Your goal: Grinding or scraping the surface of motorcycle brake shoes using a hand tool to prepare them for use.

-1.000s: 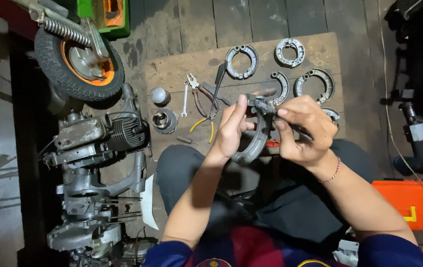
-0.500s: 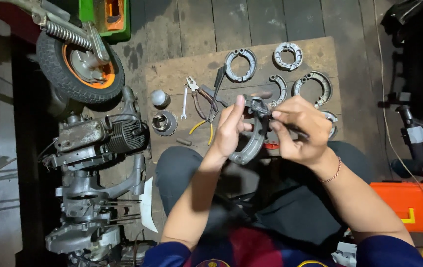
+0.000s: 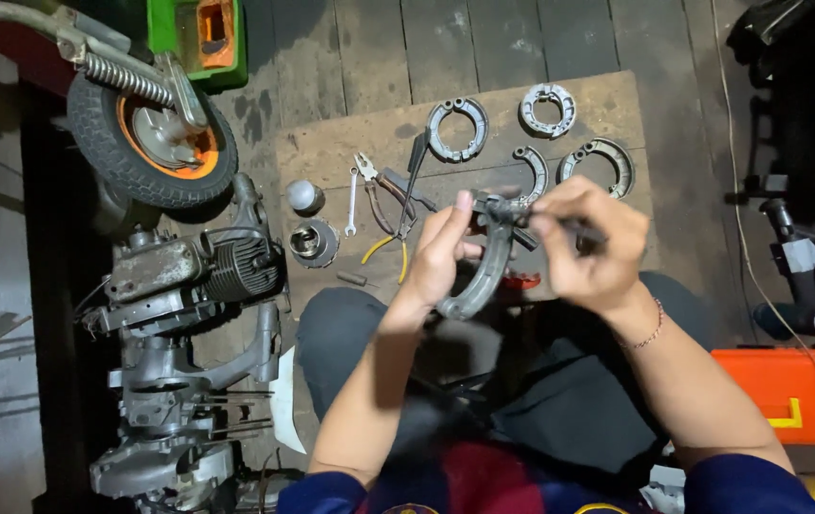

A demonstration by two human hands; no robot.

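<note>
Two hands up over the wooden board [image 3: 331,152], that's the landmark for everything. Biggest thing around is the stripped engine block [image 3: 188,276], sitting off the board's left edge, with a small wheel [image 3: 155,143] that has an orange rim just beyond the board's far-left corner. An orange case [image 3: 783,395] lies off the near-right corner.

On the board itself: four grey brake shoe sets [image 3: 457,128] spread along the far side, pliers [image 3: 383,186] with yellow grips near the middle-left, and a piston [image 3: 313,243] close to the left edge with a little spanner [image 3: 352,202] beside it.

Now the actual piece: a curved brake shoe [image 3: 483,276], dull grey metal, crescent shaped, held up above the near edge of the board, over the person's lap. Left hand [image 3: 441,252] is wrapped around its outer curve, fingers closed on it. Right hand [image 3: 588,238] is pinched tight on a dark thin tool [image 3: 521,214] at the shoe's top end; it's blurry, so I can't tell what tool.
</note>
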